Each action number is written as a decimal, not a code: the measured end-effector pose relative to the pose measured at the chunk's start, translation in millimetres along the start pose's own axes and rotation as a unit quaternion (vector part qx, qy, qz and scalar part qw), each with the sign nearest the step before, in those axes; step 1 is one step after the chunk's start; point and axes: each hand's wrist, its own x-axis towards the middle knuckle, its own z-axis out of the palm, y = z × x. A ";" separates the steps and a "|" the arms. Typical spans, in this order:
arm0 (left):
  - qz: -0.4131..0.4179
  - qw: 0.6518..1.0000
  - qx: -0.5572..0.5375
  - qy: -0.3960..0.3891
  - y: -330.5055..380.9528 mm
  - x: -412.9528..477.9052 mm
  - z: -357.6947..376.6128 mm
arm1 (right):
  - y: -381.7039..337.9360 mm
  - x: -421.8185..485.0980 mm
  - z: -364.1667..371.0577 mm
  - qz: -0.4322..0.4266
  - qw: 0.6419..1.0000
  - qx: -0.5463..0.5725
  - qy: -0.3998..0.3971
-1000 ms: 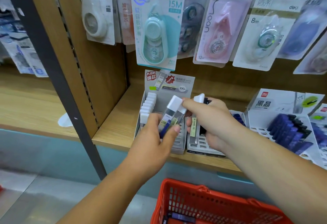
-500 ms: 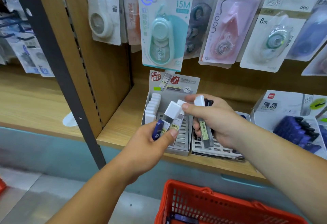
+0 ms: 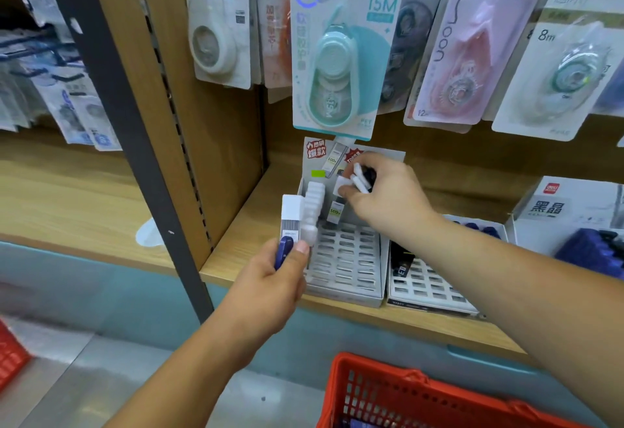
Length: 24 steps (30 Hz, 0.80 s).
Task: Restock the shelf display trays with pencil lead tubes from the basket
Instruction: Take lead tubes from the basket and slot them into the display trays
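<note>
A grey slotted display tray (image 3: 344, 258) stands on the wooden shelf with a row of white-capped lead tubes (image 3: 312, 208) along its left side. My left hand (image 3: 266, 289) grips a white-capped tube (image 3: 291, 221) together with a blue one, upright at the tray's left front. My right hand (image 3: 388, 197) reaches over the back of the tray, holding several tubes, and pinches one white-capped tube (image 3: 337, 204) that points down toward the slots. A second white tray (image 3: 425, 285) sits to the right. The red basket (image 3: 418, 397) is below, at the bottom edge.
Packs of correction tape (image 3: 337, 56) hang on hooks just above the trays. A dark metal upright (image 3: 135, 143) and a wooden side panel bound the shelf on the left. A box of dark blue items (image 3: 594, 252) stands at the far right.
My right hand has moved up and back over the grey tray, taking a white-capped tube with it. My left hand has shifted left, with fewer tubes in it.
</note>
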 end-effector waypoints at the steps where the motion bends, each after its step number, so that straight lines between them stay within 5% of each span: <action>1: -0.010 1.000 -0.023 -0.008 1.7 -0.1 -2.1 | 1.2 0.8 3.1 0.004 1.000 0.009 0.000; 17: -0.004 1.000 -0.023 0.021 -0.9 -2.6 -15.3 | -2.2 9.9 7.1 0.034 0.998 -0.017 -0.047; 24: 0.006 0.999 -0.050 0.001 -2.3 -3.2 -14.2 | -6.0 3.0 14.6 0.024 0.995 -0.097 -0.005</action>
